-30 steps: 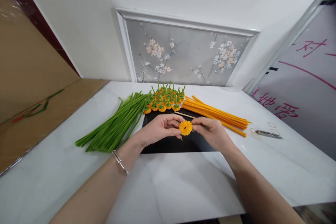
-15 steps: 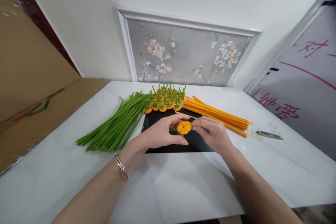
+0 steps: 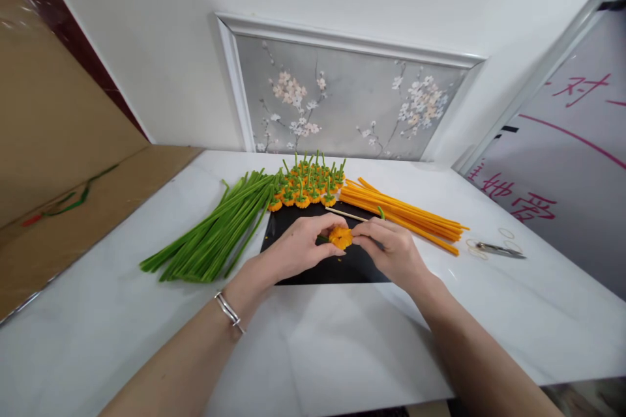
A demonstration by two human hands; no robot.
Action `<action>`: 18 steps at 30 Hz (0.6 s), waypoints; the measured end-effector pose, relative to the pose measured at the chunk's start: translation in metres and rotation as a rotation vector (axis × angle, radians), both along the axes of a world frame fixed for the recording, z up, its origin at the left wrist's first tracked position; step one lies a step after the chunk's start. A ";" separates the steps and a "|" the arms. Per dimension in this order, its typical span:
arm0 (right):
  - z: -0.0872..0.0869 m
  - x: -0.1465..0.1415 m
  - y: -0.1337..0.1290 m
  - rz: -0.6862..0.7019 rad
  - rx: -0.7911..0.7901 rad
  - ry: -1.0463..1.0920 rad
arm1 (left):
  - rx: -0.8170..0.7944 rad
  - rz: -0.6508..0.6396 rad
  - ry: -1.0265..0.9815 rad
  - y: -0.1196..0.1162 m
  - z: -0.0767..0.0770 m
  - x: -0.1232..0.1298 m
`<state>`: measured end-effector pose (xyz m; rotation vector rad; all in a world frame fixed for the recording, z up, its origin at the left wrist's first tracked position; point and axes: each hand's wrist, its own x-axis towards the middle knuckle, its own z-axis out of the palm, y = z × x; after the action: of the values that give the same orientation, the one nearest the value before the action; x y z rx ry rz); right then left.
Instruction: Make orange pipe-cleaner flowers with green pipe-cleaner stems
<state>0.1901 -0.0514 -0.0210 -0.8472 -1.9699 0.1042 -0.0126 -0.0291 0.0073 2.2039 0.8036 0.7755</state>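
A round, ribbed orange pipe-cleaner piece (image 3: 340, 238) is gripped between the thumb and fingers of my left hand (image 3: 306, 242), above a black mat (image 3: 317, 273). My right hand (image 3: 388, 244) is closed in a pinch at the right edge of this piece. Behind its knuckles, the tip of a green pipe cleaner (image 3: 381, 212) pokes up; its lower part is hidden by the hand. Just beyond the mat stand several similar orange pieces (image 3: 303, 201) with green tops and short upright green stems.
A bundle of green pipe cleaners (image 3: 210, 241) lies left, and orange pipe cleaners (image 3: 401, 212) lie right. A thin pale stick (image 3: 345, 214) rests across the mat's far edge. Scissors (image 3: 501, 249) and rubber bands (image 3: 475, 248) are at far right. Cardboard (image 3: 161, 172) borders the table's left side.
The orange piece has tilted, and its open ring face shows less. My left fingers have closed in around it. A green tip now shows above my right hand.
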 end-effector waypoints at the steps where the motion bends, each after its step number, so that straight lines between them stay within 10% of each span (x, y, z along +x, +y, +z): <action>1: 0.000 -0.001 0.000 0.002 0.005 0.019 | -0.014 -0.009 -0.023 0.000 -0.001 0.001; 18: -0.004 -0.006 0.001 -0.102 -0.215 0.150 | -0.054 0.098 -0.054 -0.002 -0.005 0.008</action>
<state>0.1843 -0.0508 -0.0254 -1.0467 -1.7932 0.3158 -0.0044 -0.0307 0.0024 2.1000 0.9013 0.8475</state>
